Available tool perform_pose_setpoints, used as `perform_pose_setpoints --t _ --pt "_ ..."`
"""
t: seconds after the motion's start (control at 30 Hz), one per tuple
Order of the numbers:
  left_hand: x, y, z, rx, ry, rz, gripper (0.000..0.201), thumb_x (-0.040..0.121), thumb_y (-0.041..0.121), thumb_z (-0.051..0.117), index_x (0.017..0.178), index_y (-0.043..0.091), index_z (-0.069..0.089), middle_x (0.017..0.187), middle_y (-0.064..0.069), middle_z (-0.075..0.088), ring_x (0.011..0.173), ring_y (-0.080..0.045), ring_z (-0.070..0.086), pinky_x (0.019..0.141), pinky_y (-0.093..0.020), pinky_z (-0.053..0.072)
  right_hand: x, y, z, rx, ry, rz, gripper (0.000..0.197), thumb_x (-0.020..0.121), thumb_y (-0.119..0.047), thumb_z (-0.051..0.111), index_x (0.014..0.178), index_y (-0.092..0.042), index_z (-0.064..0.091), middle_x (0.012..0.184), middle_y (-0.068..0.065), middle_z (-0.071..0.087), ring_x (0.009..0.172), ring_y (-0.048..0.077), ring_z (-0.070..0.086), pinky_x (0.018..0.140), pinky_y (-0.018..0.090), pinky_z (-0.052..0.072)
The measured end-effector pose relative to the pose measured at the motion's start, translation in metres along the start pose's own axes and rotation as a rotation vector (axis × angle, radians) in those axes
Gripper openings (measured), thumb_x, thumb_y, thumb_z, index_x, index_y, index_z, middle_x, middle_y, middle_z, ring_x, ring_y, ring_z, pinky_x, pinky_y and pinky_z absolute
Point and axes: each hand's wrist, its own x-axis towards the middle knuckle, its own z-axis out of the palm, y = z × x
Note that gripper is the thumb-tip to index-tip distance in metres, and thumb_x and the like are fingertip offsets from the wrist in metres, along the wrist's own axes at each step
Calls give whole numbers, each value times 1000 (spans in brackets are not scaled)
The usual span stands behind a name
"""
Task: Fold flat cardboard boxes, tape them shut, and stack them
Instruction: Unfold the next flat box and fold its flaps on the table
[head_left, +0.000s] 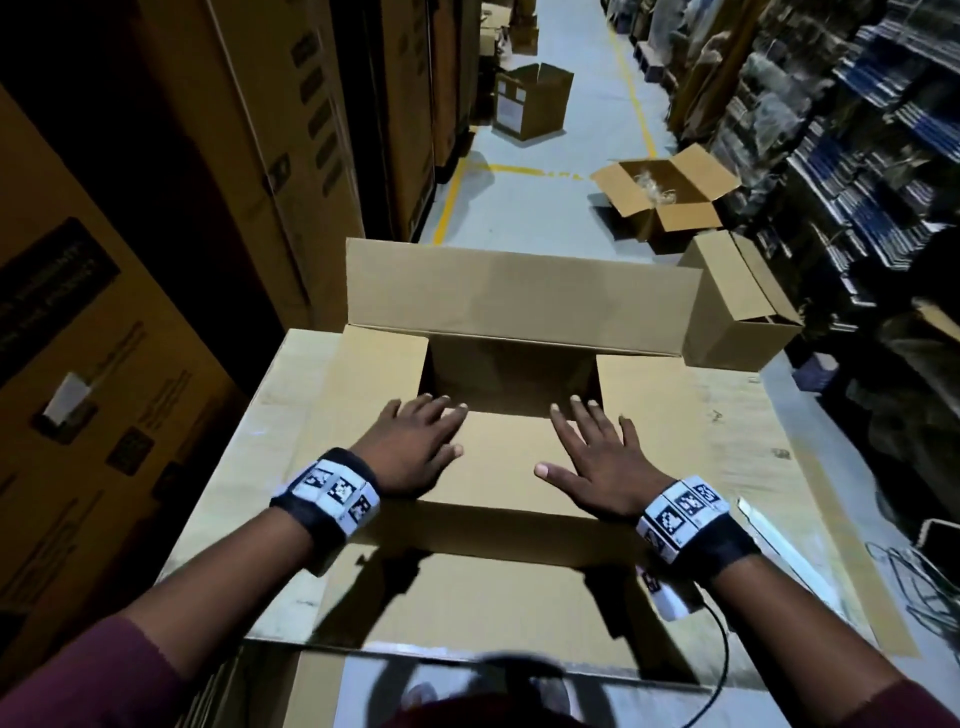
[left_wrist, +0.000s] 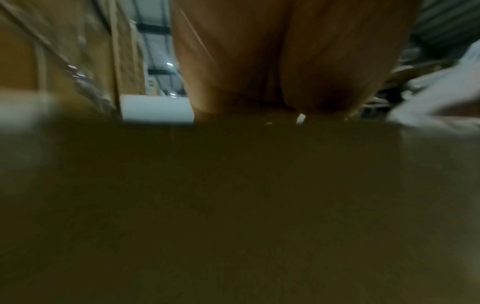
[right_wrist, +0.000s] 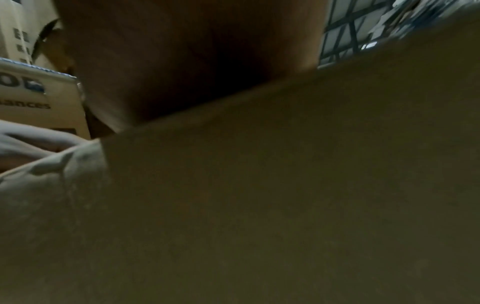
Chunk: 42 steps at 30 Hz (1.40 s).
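A brown cardboard box (head_left: 519, 312) stands on a large flat carton in the head view. Its far flap (head_left: 519, 296) stands upright and its two side flaps (head_left: 379, 374) lie folded in. Both hands press the near flap (head_left: 498, 467) down flat. My left hand (head_left: 415, 441) lies on the flap's left part with straight fingers. My right hand (head_left: 597, 457) lies on the right part with fingers spread. Each wrist view is dark and blurred, showing only the palm (left_wrist: 285, 61) close above cardboard (right_wrist: 285, 195).
The box rests on a big carton (head_left: 753, 441) with a white strip (head_left: 779, 545) near its right edge. A closed box (head_left: 737, 301) and open boxes (head_left: 665, 197) sit beyond on the grey aisle floor. Tall cartons (head_left: 208, 156) line the left, shelving (head_left: 857, 156) the right.
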Motion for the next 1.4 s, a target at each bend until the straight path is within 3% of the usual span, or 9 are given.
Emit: perform_pose_setpoints --t 0.2,0.37,0.5,0.63,0.8,1.03,1.17,1.3,1.4 --pt "14 62 19 -45 42 -93 89 85 75 -9 160 28 3 168 -3 2 154 -25 -1 122 -54 2 0 8 -11 118 -37 -44 99 87 -84 26 159 -32 -17 166 8 -24 154 25 -21 123 55 -8" --pt "23 80 23 -79 81 -143 80 90 73 0 159 33 4 168 1 3 154 -21 0 122 -52 -2 4 51 -75 400 199 -75 106 89 -58 65 162 -27 -5 169 10 -13 155 28 -12 123 39 1" --pt "23 81 22 -70 78 -163 80 90 73 0 159 34 3 168 3 3 154 -19 -1 123 -51 -1 38 91 -120 220 464 20 110 87 -56 70 163 -22 -1 169 14 -6 155 34 -7 126 50 5" --pt "23 82 20 -57 88 -170 82 88 72 -3 159 33 5 168 3 4 155 -19 -1 123 -50 0 73 119 -139 10 418 94 117 83 -60 72 162 -22 -7 170 10 -6 156 33 -8 124 60 5" --pt "21 86 20 -57 141 -186 75 93 68 -2 159 34 8 168 -1 3 155 -21 -1 124 -49 6 62 124 -146 -58 461 85 90 89 -53 67 158 -19 20 149 16 35 144 36 28 119 68 7" --pt "21 103 25 -354 642 -188 51 96 40 52 143 20 50 160 -9 26 144 -31 29 115 -41 31 -8 124 -85 81 421 -249 74 88 -63 38 149 -22 45 141 7 53 130 32 50 113 60 28" --pt "21 117 13 -395 659 -134 37 89 20 68 125 23 62 138 -2 49 123 -24 43 94 -41 50 -26 125 -32 49 10 -251 87 94 -74 33 162 -23 16 170 1 3 157 25 5 124 53 13" --pt "31 119 -21 -298 334 17 44 87 48 55 124 26 62 140 -2 51 130 -27 40 97 -46 49 -31 122 -3 -23 22 -189 86 93 -77 12 161 -30 -11 164 -10 -27 153 15 -24 122 47 -13" --pt "50 124 -55 -253 343 145 45 90 49 53 127 26 61 137 2 55 130 -24 43 99 -40 47 -31 118 1 -23 67 -160 83 96 -76 13 160 -31 -13 164 -12 -28 152 15 -25 122 49 -15"
